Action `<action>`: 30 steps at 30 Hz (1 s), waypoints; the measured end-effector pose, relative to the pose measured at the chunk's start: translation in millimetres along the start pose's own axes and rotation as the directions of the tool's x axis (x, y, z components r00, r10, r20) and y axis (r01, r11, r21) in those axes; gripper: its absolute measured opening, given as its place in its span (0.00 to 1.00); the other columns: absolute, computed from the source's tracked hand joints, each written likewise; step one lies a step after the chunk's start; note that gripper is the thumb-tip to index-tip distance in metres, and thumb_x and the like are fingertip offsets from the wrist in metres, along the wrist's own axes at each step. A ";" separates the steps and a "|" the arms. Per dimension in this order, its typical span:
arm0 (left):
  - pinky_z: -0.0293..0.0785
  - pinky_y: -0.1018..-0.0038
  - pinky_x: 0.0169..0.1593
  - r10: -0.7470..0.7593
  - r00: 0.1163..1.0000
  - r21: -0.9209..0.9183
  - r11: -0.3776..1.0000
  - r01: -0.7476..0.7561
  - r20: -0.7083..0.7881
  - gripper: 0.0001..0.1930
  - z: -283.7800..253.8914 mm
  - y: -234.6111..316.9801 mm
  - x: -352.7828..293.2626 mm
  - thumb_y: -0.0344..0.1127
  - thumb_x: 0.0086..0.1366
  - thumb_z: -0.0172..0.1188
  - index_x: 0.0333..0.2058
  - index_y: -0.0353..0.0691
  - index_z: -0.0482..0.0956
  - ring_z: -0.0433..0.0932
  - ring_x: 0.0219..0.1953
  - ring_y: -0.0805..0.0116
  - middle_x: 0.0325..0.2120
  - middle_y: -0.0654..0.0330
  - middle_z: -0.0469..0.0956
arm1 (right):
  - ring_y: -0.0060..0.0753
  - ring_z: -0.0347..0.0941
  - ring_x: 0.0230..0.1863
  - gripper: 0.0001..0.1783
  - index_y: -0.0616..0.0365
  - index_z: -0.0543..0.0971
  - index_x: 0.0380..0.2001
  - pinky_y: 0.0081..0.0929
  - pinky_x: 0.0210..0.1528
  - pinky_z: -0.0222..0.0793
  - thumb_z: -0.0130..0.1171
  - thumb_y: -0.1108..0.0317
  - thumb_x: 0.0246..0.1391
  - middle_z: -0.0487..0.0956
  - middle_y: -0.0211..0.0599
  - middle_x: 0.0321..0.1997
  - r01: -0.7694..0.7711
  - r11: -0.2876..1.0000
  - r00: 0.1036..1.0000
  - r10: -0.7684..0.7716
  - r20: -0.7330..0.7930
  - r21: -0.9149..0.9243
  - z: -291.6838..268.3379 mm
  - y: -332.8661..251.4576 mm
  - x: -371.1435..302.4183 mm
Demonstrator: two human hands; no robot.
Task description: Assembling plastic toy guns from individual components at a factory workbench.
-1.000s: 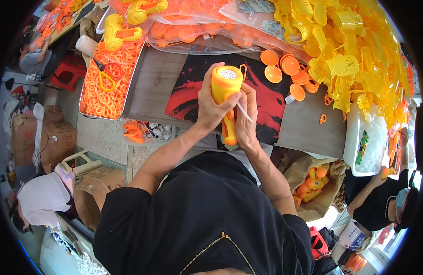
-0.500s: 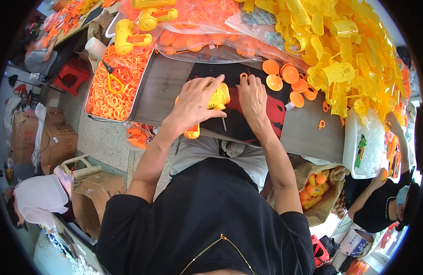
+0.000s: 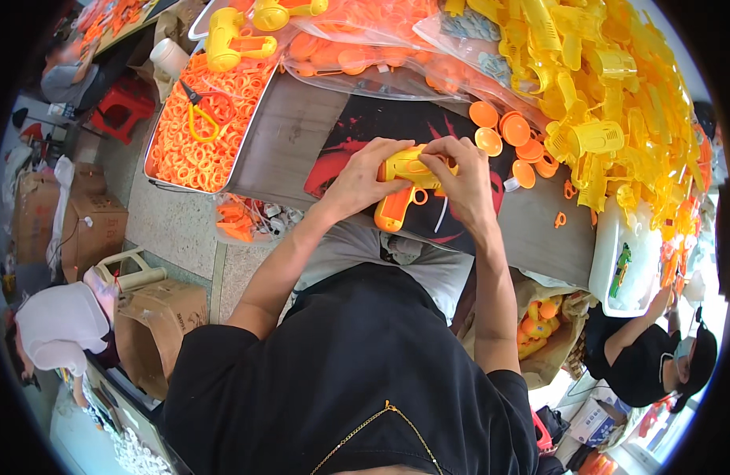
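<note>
A yellow toy gun [image 3: 403,164] with an orange grip lies sideways over the black and red mat [image 3: 349,131]. My left hand [image 3: 363,180] is closed round its rear end, thumb beneath and fingers on top. At its front end my right hand [image 3: 466,178] pinches with thumb and forefinger against the yellow shell; any small part between those fingertips is hidden. An orange trigger ring shows below the body. Under the front hangs a thin white strip [image 3: 441,214].
Orange rings fill a metal tray [image 3: 264,103] at left, with scissors [image 3: 197,111] on top. Orange round caps [image 3: 488,141] lie right of the mat. Yellow shells [image 3: 595,138] are heaped at far right, above a white bin [image 3: 606,273]. Co-workers sit on both sides.
My right hand has come from the mat, where it pinched a small orange ring, to the toy gun's front end. My left hand has carried the toy gun rightward and turned it.
</note>
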State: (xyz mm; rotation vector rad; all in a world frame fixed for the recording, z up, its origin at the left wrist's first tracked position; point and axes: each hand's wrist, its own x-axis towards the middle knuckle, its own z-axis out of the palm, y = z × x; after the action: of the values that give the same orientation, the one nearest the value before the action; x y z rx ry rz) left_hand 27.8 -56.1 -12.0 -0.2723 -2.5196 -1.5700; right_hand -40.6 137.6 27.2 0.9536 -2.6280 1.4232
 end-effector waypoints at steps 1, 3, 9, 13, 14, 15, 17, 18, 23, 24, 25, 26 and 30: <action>0.73 0.68 0.55 0.011 1.000 -0.013 1.000 -0.012 -0.011 0.32 1.2 -0.6 -0.3 0.30 0.54 0.70 0.60 0.38 0.73 0.77 0.51 0.59 0.49 0.53 0.76 | 0.27 0.70 0.29 0.10 0.59 0.83 0.38 0.26 0.38 0.67 0.68 0.68 0.53 0.76 0.33 0.27 0.042 0.995 0.999 -0.042 0.000 -0.094 4.0 2.4 -0.1; 0.73 0.67 0.55 -0.022 1.000 -0.021 1.000 0.022 0.010 0.33 0.6 -1.7 0.4 0.29 0.54 0.70 0.60 0.38 0.72 0.77 0.52 0.59 0.50 0.53 0.76 | 0.29 0.69 0.29 0.09 0.59 0.83 0.36 0.29 0.38 0.66 0.68 0.67 0.53 0.75 0.33 0.26 0.062 0.991 0.998 -0.064 -0.009 -0.116 10.1 -0.7 -0.3; 0.70 0.70 0.58 0.013 1.000 -0.054 0.998 -0.012 0.019 0.30 -3.0 3.2 -2.5 0.34 0.62 0.67 0.62 0.38 0.71 0.76 0.54 0.63 0.51 0.56 0.75 | 0.32 0.69 0.31 0.09 0.58 0.81 0.32 0.34 0.45 0.62 0.67 0.64 0.53 0.73 0.32 0.24 -0.029 0.994 0.998 0.024 -0.052 -0.105 22.0 -2.4 -3.2; 0.69 0.75 0.57 -0.141 0.988 -0.234 0.960 0.153 0.069 0.21 1.2 -3.9 -1.0 0.35 0.71 0.58 0.60 0.36 0.73 0.74 0.54 0.72 0.52 0.59 0.76 | 0.38 0.72 0.35 0.06 0.55 0.79 0.29 0.38 0.50 0.61 0.65 0.67 0.53 0.76 0.34 0.25 -0.044 0.986 0.996 0.032 -0.080 -0.162 25.8 -10.3 -7.0; 0.69 0.76 0.55 -0.162 0.985 -0.266 0.949 0.170 0.050 0.20 3.8 -4.3 1.4 0.35 0.71 0.59 0.59 0.36 0.75 0.74 0.53 0.73 0.51 0.59 0.77 | 0.38 0.72 0.35 0.05 0.55 0.79 0.29 0.39 0.49 0.61 0.64 0.67 0.53 0.76 0.34 0.25 -0.042 0.986 0.994 0.025 -0.103 -0.164 25.9 -10.6 -6.3; 0.70 0.77 0.54 -0.189 0.981 -0.299 0.935 0.191 0.038 0.19 6.3 -3.1 0.8 0.35 0.70 0.60 0.58 0.35 0.76 0.75 0.51 0.74 0.50 0.59 0.78 | 0.39 0.72 0.35 0.05 0.55 0.79 0.28 0.39 0.49 0.61 0.64 0.68 0.52 0.76 0.34 0.25 -0.046 0.985 0.992 0.025 -0.126 -0.164 26.5 -11.6 -10.2; 0.72 0.74 0.55 -0.249 0.968 -0.275 0.932 0.238 -0.005 0.19 7.6 -5.4 1.9 0.32 0.66 0.63 0.55 0.35 0.79 0.78 0.50 0.68 0.48 0.55 0.80 | 0.37 0.73 0.34 0.06 0.55 0.80 0.31 0.37 0.49 0.60 0.64 0.66 0.54 0.76 0.32 0.26 -0.005 0.973 0.991 -0.026 -0.134 -0.231 29.9 -3.5 -11.7; 0.72 0.75 0.55 -0.270 0.963 -0.358 0.898 0.257 0.015 0.19 5.9 -8.4 1.7 0.32 0.66 0.63 0.55 0.35 0.78 0.78 0.50 0.70 0.48 0.56 0.81 | 0.38 0.73 0.35 0.06 0.54 0.80 0.31 0.37 0.50 0.61 0.63 0.65 0.55 0.77 0.33 0.27 0.004 0.980 0.993 -0.027 -0.117 -0.198 31.5 -3.5 -9.7; 0.72 0.78 0.53 -0.309 0.941 -0.508 0.793 0.335 0.138 0.20 -1.3 -11.5 0.2 0.34 0.68 0.63 0.58 0.36 0.77 0.76 0.49 0.77 0.48 0.63 0.79 | 0.40 0.73 0.37 0.08 0.56 0.80 0.33 0.38 0.52 0.59 0.61 0.63 0.56 0.78 0.39 0.27 -0.087 0.984 0.996 0.091 0.017 -0.154 15.1 -12.7 -0.3; 0.72 0.78 0.53 -0.317 0.936 -0.532 0.772 0.348 0.154 0.21 -2.2 -10.6 0.8 0.34 0.69 0.63 0.58 0.36 0.76 0.76 0.49 0.78 0.48 0.63 0.79 | 0.40 0.73 0.36 0.08 0.57 0.80 0.34 0.39 0.52 0.59 0.61 0.64 0.55 0.78 0.40 0.27 -0.080 0.983 0.995 0.088 0.041 -0.167 14.5 -13.8 1.6; 0.72 0.79 0.53 -0.326 0.931 -0.555 0.749 0.362 0.168 0.21 -1.6 -9.6 1.1 0.34 0.69 0.62 0.59 0.36 0.76 0.75 0.49 0.78 0.48 0.63 0.79 | 0.40 0.73 0.36 0.08 0.57 0.80 0.34 0.39 0.52 0.59 0.61 0.64 0.55 0.78 0.40 0.27 -0.087 0.981 0.995 0.094 0.032 -0.171 13.8 -14.2 2.9; 0.72 0.80 0.52 -0.324 0.931 -0.574 0.735 0.361 0.171 0.21 0.7 -9.9 0.7 0.33 0.69 0.62 0.59 0.36 0.75 0.75 0.49 0.79 0.49 0.64 0.79 | 0.41 0.73 0.36 0.07 0.56 0.80 0.33 0.39 0.52 0.59 0.60 0.65 0.55 0.78 0.40 0.27 -0.086 0.976 0.994 0.097 0.046 -0.202 13.3 -14.5 4.2; 0.72 0.80 0.52 -0.323 0.934 -0.593 0.727 0.347 0.151 0.20 3.7 -7.5 -2.5 0.33 0.70 0.61 0.58 0.36 0.76 0.75 0.49 0.79 0.49 0.63 0.79 | 0.41 0.73 0.38 0.03 0.55 0.78 0.28 0.40 0.51 0.59 0.59 0.68 0.53 0.78 0.38 0.27 -0.048 0.954 0.999 0.045 -0.017 -0.295 27.7 -15.9 -0.2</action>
State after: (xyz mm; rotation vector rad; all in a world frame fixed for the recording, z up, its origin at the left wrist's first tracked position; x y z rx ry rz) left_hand 28.3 -56.2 -20.8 0.1043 -2.0695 -2.5321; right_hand -24.8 110.2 23.0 0.8512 -2.7648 0.9949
